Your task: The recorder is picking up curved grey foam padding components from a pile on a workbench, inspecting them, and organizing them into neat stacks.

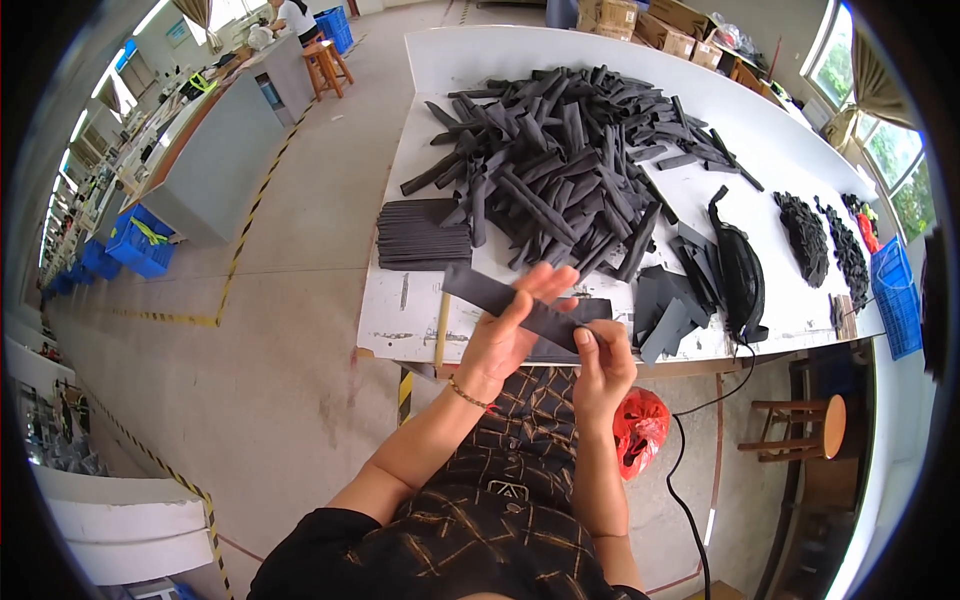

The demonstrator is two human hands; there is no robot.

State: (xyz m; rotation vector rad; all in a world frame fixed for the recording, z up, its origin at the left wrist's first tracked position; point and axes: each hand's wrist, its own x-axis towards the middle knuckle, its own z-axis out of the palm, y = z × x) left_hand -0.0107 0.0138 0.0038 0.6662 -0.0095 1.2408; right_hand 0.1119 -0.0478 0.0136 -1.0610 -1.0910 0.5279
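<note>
I hold a flat dark strip (470, 285) slantwise over the table's near edge. My right hand (603, 360) pinches its right end, thumb in front. My left hand (500, 335) has its thumb over the strip's middle and its fingers stretched loosely behind it. Just beyond are a stack of dark strips (424, 236) and a big pile of rolled or folded dark pieces (560, 150) on the white table (395, 315). To the right lie loose dark sheets (668, 305) and a black elongated object (740, 280) with a cord.
Bunches of small black pieces (800, 235) lie at the table's right, beside a blue basket (892, 290). Below are a wooden stool (830, 427) and red plastic bag (640, 432). Across the aisle, a person (293, 22) is at a long bench (215, 155). Cardboard boxes (610, 18) stand behind the table.
</note>
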